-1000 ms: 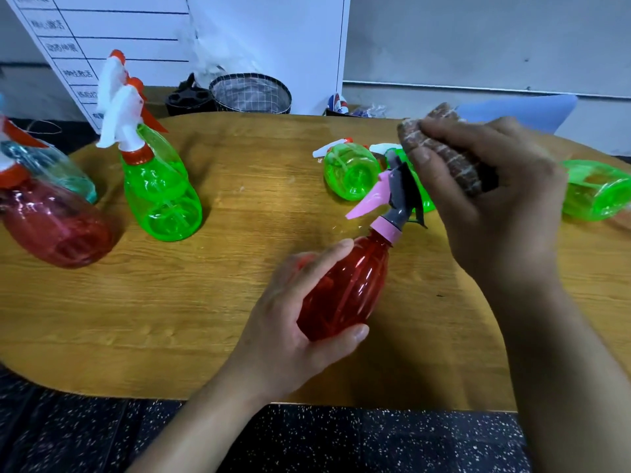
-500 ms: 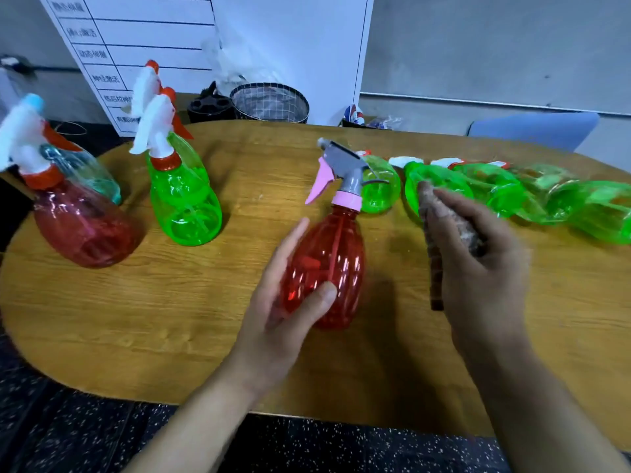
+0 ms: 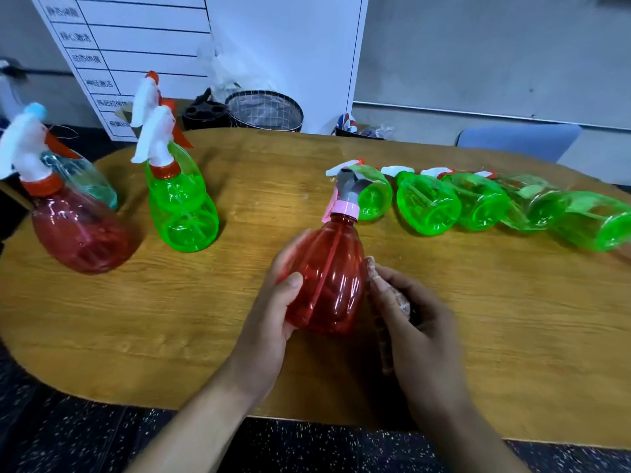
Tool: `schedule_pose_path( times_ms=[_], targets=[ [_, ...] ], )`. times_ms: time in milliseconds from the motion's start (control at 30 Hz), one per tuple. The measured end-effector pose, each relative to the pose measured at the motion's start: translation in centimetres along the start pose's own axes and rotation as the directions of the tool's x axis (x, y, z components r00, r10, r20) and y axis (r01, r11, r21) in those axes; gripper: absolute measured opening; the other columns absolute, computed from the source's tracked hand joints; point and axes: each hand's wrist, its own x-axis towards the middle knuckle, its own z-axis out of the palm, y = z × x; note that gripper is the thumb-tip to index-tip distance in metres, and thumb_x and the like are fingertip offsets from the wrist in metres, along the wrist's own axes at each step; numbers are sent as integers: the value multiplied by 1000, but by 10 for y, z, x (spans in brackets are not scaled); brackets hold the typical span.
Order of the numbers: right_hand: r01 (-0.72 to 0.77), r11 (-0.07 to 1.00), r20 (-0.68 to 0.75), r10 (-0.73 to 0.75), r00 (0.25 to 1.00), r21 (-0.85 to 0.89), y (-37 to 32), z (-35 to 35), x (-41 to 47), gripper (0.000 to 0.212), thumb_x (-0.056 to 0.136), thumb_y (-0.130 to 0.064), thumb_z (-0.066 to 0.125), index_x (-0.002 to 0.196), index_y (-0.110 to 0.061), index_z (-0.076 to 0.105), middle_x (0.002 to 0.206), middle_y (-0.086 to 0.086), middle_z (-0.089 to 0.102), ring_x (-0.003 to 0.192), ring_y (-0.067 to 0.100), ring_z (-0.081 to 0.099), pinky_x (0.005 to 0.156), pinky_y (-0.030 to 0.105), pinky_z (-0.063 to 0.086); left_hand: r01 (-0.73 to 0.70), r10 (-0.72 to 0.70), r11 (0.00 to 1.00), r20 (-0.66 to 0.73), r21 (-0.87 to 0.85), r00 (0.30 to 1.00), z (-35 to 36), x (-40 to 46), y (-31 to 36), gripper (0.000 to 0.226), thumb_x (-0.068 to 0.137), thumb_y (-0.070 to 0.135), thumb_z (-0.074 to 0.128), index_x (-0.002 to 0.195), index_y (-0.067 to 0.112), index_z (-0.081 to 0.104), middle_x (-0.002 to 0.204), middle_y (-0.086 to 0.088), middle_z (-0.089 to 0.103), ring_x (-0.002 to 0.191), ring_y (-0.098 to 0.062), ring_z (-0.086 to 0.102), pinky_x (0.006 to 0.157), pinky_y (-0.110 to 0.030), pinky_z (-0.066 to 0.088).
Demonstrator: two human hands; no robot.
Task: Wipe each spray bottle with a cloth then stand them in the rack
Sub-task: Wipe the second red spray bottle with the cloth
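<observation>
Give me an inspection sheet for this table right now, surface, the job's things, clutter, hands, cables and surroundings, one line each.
Surface: wooden table, rounded corners.
Job's things: red spray bottle with pink collar, upright, in hand; cloth against its right side. Standing at left: dark red bottle, teal bottle behind it, two green bottles. Row of green bottles lying down at right. No rack seen.
Clutter: nothing seen on the table.
Hands: left hand grips the red bottle; right hand holds the cloth to it.
Cables: nothing seen.
Surroundings: white chart board, mesh-sided basket, blue chair back, speckled dark floor.
</observation>
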Motion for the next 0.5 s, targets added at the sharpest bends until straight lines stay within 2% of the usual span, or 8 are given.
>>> schedule_pose_path(
  times_ms=[133, 167, 233, 300, 333, 400, 467, 500],
  targets=[
    [24, 1000, -26, -24, 999, -2, 4, 5, 2, 20, 97, -23, 70, 114, -19, 80, 108, 1, 80, 106, 20, 75, 90, 36, 58, 14, -14, 1000, 10, 13, 1000, -3, 0, -3, 51, 105, 45, 37, 155, 43, 48, 156, 9, 57, 145, -15, 54, 105, -29, 55],
    [40, 999, -30, -40, 999, -3, 3, 6, 3, 20, 97, -23, 71, 114, -19, 80, 108, 2, 80, 106, 22, 75, 92, 39, 58, 11, -12, 1000, 14, 21, 1000, -2, 0, -1, 54, 105, 54, 40, 157, 43, 44, 158, 9, 56, 147, -15, 52, 108, -30, 54],
    [70, 998, -35, -70, 997, 2, 3, 8, 4, 20, 96, -21, 71, 114, -16, 79, 109, 2, 80, 108, 23, 75, 95, 41, 57, -4, 4, 998, 7, 67, 1000, 0, 0, 2, 78, 93, 76, 56, 160, 41, 39, 159, 10, 54, 148, -15, 51, 112, -41, 52],
    [91, 996, -28, -91, 995, 1, 2, 10, 6, 20, 97, -18, 71, 116, -13, 78, 111, 2, 80, 110, 21, 74, 95, 36, 58, -32, 33, 993, -3, 116, 999, 1, 1, 2, 96, 79, 78, 73, 160, 39, 39, 158, 11, 55, 148, -15, 51, 120, -53, 43],
    [88, 996, -27, -88, 996, 11, 2, 12, 7, 20, 97, -17, 71, 115, -13, 78, 111, 2, 80, 110, 21, 74, 93, 34, 58, -40, 41, 993, -7, 109, 999, 1, 2, 2, 95, 78, 74, 78, 158, 39, 41, 157, 10, 56, 148, -16, 52, 121, -56, 41],
    [57, 996, -33, -55, 998, 65, 3, 15, 8, 19, 97, -18, 71, 114, -13, 79, 109, 5, 80, 106, 21, 74, 90, 34, 58, -29, 30, 999, -27, 34, 999, 1, 3, 2, 79, 87, 62, 77, 156, 41, 44, 153, 9, 60, 144, -19, 56, 113, -51, 50],
    [42, 996, -33, -39, 999, 83, 4, 18, 9, 18, 98, -18, 70, 113, -13, 79, 109, 5, 80, 102, 18, 74, 88, 31, 57, 1, -3, 999, -51, -49, 999, 1, 2, 1, 58, 98, 50, 58, 154, 39, 47, 148, 6, 65, 139, -18, 61, 102, -39, 58],
    [37, 997, -32, -34, 999, 75, 5, 19, 9, 18, 98, -18, 70, 113, -14, 79, 109, 4, 80, 102, 17, 74, 88, 30, 57, 7, -10, 998, -58, -62, 998, 1, 2, 0, 55, 100, 47, 49, 154, 35, 48, 147, 3, 65, 139, -19, 60, 104, -39, 56]
  ],
)
